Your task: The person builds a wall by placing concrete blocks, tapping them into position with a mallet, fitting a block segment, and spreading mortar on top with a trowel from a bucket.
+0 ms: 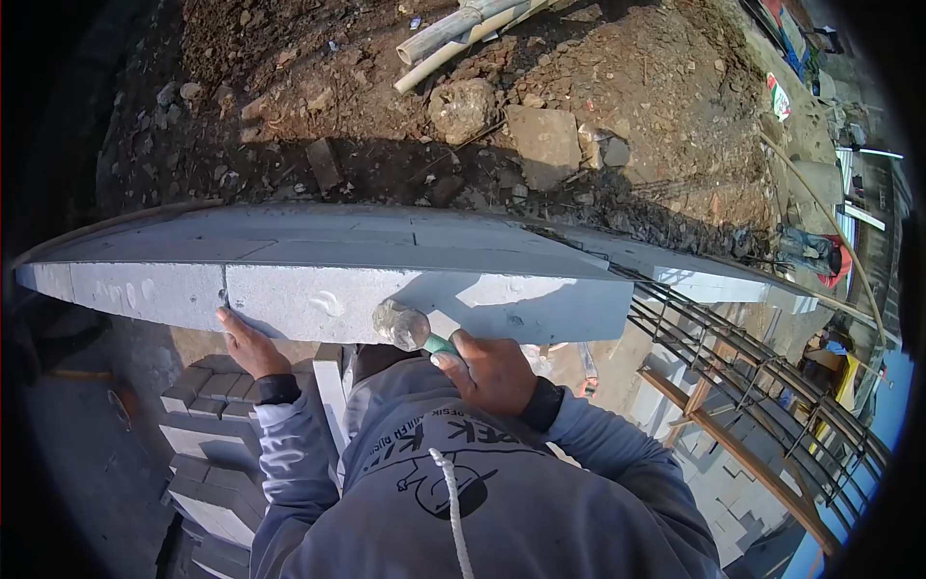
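My right hand [492, 374] is wrapped round the green handle of a mallet [402, 326]. The mallet's worn, grey-white head is over the top face of a pale block [540, 301], but I cannot tell if it touches. My left hand [256, 349] rests at the near edge of the wall top with its fingers extended. One fingertip lies by the vertical joint between that block and a neighbouring block [145, 289]. Some of the left fingers are hidden below the edge.
Beyond the wall [338, 232] lies rubble-strewn soil with bamboo poles [463, 39] and a flat slab [543, 147]. A steel rebar cage [762, 362] runs along the right. Stacked blocks [212, 439] stand at lower left. Another person [815, 255] is at far right.
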Motion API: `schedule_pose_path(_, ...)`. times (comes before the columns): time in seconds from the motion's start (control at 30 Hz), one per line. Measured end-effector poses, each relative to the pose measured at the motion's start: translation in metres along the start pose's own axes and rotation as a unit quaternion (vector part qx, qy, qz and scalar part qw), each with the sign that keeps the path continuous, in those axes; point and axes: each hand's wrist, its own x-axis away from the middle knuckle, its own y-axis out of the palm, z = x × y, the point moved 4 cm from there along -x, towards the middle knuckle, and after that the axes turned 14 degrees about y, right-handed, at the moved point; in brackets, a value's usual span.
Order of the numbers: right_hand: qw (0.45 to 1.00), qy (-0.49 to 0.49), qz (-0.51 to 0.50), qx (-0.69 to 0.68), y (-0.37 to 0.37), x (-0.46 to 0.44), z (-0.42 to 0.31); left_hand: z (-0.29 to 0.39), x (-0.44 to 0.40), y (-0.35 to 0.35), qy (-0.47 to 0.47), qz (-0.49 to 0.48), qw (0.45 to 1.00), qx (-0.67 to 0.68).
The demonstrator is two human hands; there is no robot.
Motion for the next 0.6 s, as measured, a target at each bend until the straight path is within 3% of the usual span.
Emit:
schedule_pose_path(0.07, 1.0, -0.017, 0.013, -0.004, 0.003, 0.0, 0.005, -0.011, -0.007, -0.006, 0.074, -0.043, 0.994, -0.071)
schedule_pose_path(0.13, 1.0, -0.022, 0.013, -0.015, 0.004, 0.002, 0.007, -0.019, -0.006, -0.007, 0.085, -0.039, 0.993, -0.075)
schedule_pose_path(0.23, 0.999, -0.02, 0.003, -0.036, -0.005, 0.008, 0.006, 0.015, 0.004, 0.002, 0.024, 0.006, 0.999, -0.027)
schedule_pose_path(0.3, 0.998, -0.016, 0.009, -0.063, -0.019, 0.016, 0.001, -0.012, -0.005, -0.006, 0.066, -0.017, 0.996, -0.049)
schedule_pose_path(0.4, 0.99, -0.051, 0.081, -0.102, -0.032, 0.03, 0.006, -0.017, -0.008, -0.005, 0.065, -0.01, 0.997, -0.045)
schedule_pose_path(0.5, 0.997, 0.026, 0.01, -0.073, -0.024, 0.036, 0.04, -0.018, -0.01, -0.007, 0.083, -0.016, 0.995, -0.054)
schedule_pose_path(0.6, 0.992, 0.08, 0.03, -0.092, -0.013, 0.036, 0.063, -0.033, -0.016, -0.012, 0.109, -0.034, 0.99, -0.088)
